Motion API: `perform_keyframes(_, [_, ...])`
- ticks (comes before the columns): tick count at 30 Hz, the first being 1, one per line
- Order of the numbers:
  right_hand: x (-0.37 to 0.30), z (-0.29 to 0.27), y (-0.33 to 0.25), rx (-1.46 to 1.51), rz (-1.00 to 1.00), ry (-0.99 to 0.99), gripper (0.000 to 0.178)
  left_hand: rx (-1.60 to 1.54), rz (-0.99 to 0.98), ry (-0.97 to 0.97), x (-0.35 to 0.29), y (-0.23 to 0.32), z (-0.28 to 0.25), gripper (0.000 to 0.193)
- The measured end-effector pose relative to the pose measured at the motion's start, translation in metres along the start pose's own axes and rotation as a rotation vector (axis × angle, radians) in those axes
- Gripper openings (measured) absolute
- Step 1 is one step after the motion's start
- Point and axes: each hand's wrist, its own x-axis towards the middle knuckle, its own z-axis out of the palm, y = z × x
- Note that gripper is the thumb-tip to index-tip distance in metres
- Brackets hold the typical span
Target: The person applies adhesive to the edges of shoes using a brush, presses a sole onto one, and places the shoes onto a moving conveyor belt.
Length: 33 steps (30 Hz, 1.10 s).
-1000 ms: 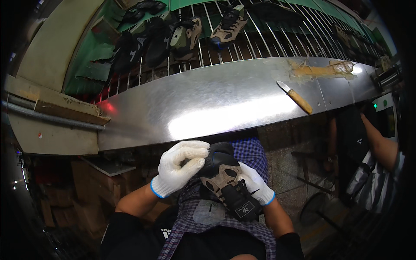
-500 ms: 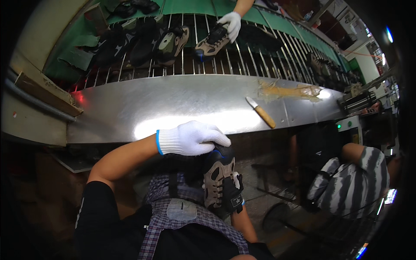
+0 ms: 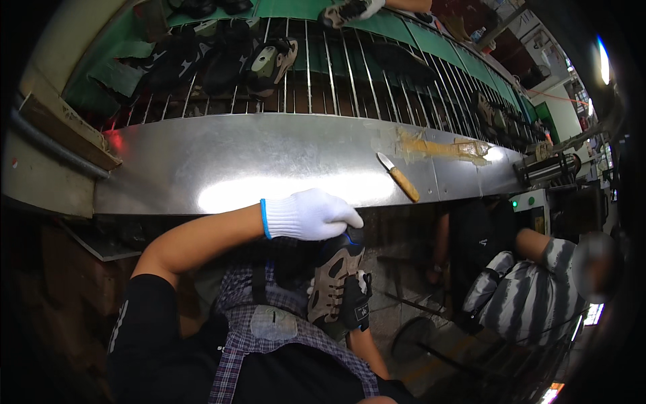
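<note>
Below the metal bench edge, a taupe and black shoe [image 3: 329, 281] is held in front of my apron, its laces facing up and its dark toe pointing toward the bench. My left hand [image 3: 313, 215], in a white knit glove with a blue cuff, closes over the toe. From underneath, my right hand [image 3: 356, 300] grips the middle of the shoe; a black cover lies over its white glove, and white fingertips show on both sides of the shoe. The sole is hidden. On the bench lies a knife [image 3: 402, 180] with a short blade and a wooden handle.
Behind the metal bench [image 3: 269, 155] runs a rack of metal rods [image 3: 308, 74] carrying several shoes [image 3: 270, 65]. Across it, another person's gloved hand [image 3: 371, 7] holds a shoe [image 3: 342, 13]. Brown tape [image 3: 441, 145] covers part of the bench. A person in striped sleeves [image 3: 531, 296] sits at right.
The other person's hand has lifted a shoe off the rack and carried it to the far side. My hands and shoe have shifted slightly, and the view has moved a little.
</note>
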Motion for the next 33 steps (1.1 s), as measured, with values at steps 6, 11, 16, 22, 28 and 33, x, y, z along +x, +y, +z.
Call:
perform_keyframes(6, [-0.015,0.096,0.020,-0.048,-0.251,0.006,0.025,-0.163,-0.133,0.078,-0.007,0.021,0.014,0.040])
perform_keyframes(11, [-0.021,0.092,0.024,-0.154,-0.349,0.028,0.026,-0.191,-0.139,0.029,-0.013,0.034,0.024,0.059])
perform_keyframes(16, [-0.020,0.044,0.020,0.335,-0.222,0.023,0.031,-0.261,-0.128,0.060,-0.028,0.040,0.035,0.069])
perform_keyframes(22, [-0.025,0.020,0.020,-0.827,-0.436,0.458,0.050,-0.383,-0.241,0.050,-0.047,0.036,0.057,0.090])
perform_keyframes(28, [-0.026,-0.018,0.014,-0.974,-0.537,0.358,0.041,-0.469,-0.307,0.026,-0.063,0.036,0.076,0.103])
perform_keyframes(33, [-0.022,0.001,0.012,-0.878,-0.623,0.321,0.038,-0.421,-0.259,0.185,-0.069,0.028,0.104,0.104])
